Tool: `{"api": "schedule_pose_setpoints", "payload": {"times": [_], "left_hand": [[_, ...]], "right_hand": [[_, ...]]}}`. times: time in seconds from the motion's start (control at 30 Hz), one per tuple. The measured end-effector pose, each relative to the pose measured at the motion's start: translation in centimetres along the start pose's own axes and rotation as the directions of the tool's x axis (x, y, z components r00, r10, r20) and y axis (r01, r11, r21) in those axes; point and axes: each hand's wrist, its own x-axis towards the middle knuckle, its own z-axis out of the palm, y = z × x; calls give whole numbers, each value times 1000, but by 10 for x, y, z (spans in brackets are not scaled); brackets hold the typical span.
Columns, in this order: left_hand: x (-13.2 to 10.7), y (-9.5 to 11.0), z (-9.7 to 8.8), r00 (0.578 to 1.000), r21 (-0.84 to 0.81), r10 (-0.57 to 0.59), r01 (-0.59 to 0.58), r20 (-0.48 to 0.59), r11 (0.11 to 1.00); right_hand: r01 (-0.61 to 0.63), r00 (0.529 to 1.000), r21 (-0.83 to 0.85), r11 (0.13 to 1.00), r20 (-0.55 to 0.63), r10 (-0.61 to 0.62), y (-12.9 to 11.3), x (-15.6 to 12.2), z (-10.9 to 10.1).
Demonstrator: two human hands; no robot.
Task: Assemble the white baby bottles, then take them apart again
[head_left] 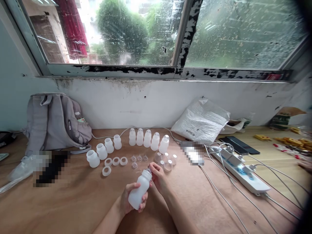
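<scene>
My left hand point(135, 196) is wrapped round a frosted white baby bottle point(138, 192), which leans with its top to the upper right. At that top my right hand point(157, 175) pinches the clear nipple, which its fingers partly cover. Beyond my hands lie several clear nipples point(139, 158) and several white collar rings point(116, 161). To their left several open bottle bodies point(101, 151) stand in a slanting row. Behind, several capped bottles point(147, 138) stand in an arc. Several clear domed caps point(168, 165) are grouped just past my right hand.
A grey backpack point(56, 122) leans by the wall on the left, near a clear plastic bag point(26, 169). At the right are a silver padded bag point(201, 122), a white power strip point(243, 172) with trailing cables, and dark phones point(240, 145). Another person's hand point(305, 164) shows at the right edge.
</scene>
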Motion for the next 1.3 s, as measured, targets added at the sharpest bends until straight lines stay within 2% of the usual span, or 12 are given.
{"api": "schedule_pose_setpoints", "payload": {"times": [0.17, 0.33, 0.47, 0.53, 0.6, 0.67, 0.73, 0.83, 0.93, 1.1, 1.17, 1.3], "left_hand": [[0, 1, -1, 1000, 4, -5, 5, -25, 1000], [5, 2, 2, 998, 31, 3, -1, -64, 1000], [6, 7, 10, 954, 167, 211, -178, -211, 970], [5, 11, 12, 850, 371, 435, -317, -297, 873], [4, 18, 9, 677, 636, 662, -364, -322, 680], [2, 24, 1, 517, 860, 815, -258, -262, 440], [0, 30, -10, 447, 972, 882, -92, -153, 215], [-2, 34, -25, 458, 998, 889, 68, -16, -17], [-2, 32, -33, 477, 989, 878, 116, 29, -96], [-7, 31, -26, 437, 966, 886, 119, 157, -230], [-11, 38, -17, 463, 946, 864, 140, 197, -291], [-17, 59, 5, 566, 938, 800, 128, 198, -323]], "right_hand": [[3, 1000, 69, 998, -7, -2, 1, 4, -8], [70, 993, 153, 986, -109, -53, 1, 11, -17], [127, 981, 104, 986, -158, -109, 6, 14, -22], [155, 971, 39, 987, -188, -145, 9, 14, -22], [169, 965, -31, 985, -196, -171, 11, 13, -22], [172, 965, -88, 981, -186, -186, 14, 13, -22], [172, 965, -126, 977, -176, -193, 15, 13, -22], [153, 967, -154, 976, -179, -180, 16, 14, -22], [132, 969, -175, 976, -186, -164, 16, 14, -22], [94, 974, -214, 972, -180, -134, 17, 12, -20], [61, 977, -227, 972, -184, -105, 18, 11, -19], [43, 981, -227, 973, -176, -85, 21, 12, -16]]}}
